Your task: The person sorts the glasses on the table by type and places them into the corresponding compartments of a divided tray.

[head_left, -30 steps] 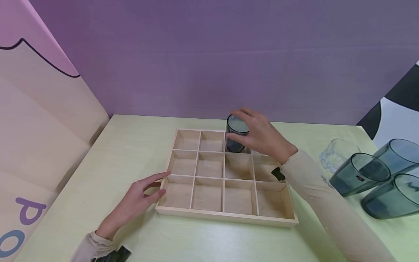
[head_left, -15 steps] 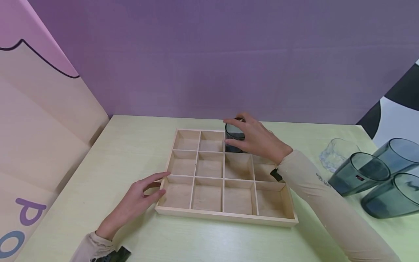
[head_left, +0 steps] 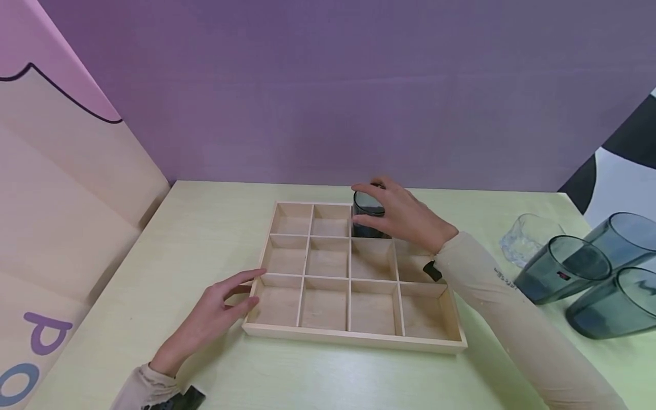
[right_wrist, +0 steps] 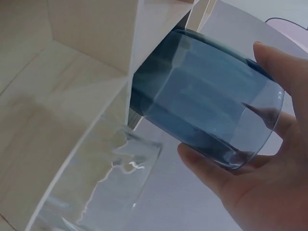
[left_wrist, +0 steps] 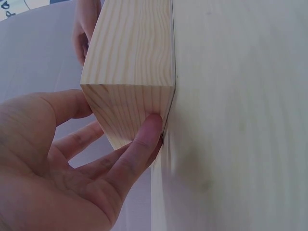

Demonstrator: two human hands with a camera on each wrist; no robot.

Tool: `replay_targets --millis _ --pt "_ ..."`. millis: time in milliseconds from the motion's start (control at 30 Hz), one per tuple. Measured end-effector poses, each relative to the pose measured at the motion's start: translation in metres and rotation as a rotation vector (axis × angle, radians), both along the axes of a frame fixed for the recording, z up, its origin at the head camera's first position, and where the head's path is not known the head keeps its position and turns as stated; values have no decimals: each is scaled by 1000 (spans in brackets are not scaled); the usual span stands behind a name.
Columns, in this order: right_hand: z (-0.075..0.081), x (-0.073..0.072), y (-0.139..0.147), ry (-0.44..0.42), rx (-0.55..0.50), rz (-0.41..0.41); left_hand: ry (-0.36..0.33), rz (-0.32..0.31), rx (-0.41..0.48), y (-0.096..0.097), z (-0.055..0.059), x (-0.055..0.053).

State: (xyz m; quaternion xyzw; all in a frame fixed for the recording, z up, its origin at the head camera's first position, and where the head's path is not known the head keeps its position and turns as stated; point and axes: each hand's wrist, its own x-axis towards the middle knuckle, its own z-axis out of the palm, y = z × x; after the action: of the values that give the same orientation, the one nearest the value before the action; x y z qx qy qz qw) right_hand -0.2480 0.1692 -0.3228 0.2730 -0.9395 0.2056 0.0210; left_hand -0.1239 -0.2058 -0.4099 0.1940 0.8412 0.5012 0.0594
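Note:
My right hand (head_left: 410, 219) holds a blue-grey drinking glass (head_left: 368, 204) near its rim, thumb and fingers on opposite sides. The glass stands in the third compartment from the left in the back row of a divided wooden box (head_left: 353, 342). In the right wrist view, the glass (right_wrist: 202, 96) has its lower part between the wooden walls, and a clear glass (right_wrist: 115, 183) sits in the neighbouring compartment. My left hand (head_left: 212, 310) rests its fingertips on the box's left wall; the left wrist view shows them against the wooden side (left_wrist: 125, 106).
Several glasses stand at the table's right: a clear wavy one (head_left: 528, 239) and blue-grey ones, the nearest (head_left: 615, 307) by the right edge. My right forearm (head_left: 512, 307) passes in front of them. A purple panel (head_left: 328, 102) rises behind the table (head_left: 215, 216).
My right hand has lowered the blue-grey glass deeper into the back-row compartment and has stayed nearly still since half a second ago. The left hand and box keep their places.

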Motion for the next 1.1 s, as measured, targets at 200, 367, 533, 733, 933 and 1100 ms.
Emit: replay_targets --millis 200,367,533,733,933,1100 --pt "-1 -1 0 -11 9 12 4 8 -15 -1 0 -1" --pt "-3 3 1 17 26 29 1 5 -15 -2 -1 1" --pt "4 10 5 63 18 45 6 0 -13 -2 0 1" --pt "12 16 10 101 42 30 -8 -2 -9 -2 2 -1" --pt "18 33 15 159 54 -13 -19 -1 -8 -2 2 -1" --pt "24 51 20 223 30 -38 -10 -3 -7 -3 1 -2"
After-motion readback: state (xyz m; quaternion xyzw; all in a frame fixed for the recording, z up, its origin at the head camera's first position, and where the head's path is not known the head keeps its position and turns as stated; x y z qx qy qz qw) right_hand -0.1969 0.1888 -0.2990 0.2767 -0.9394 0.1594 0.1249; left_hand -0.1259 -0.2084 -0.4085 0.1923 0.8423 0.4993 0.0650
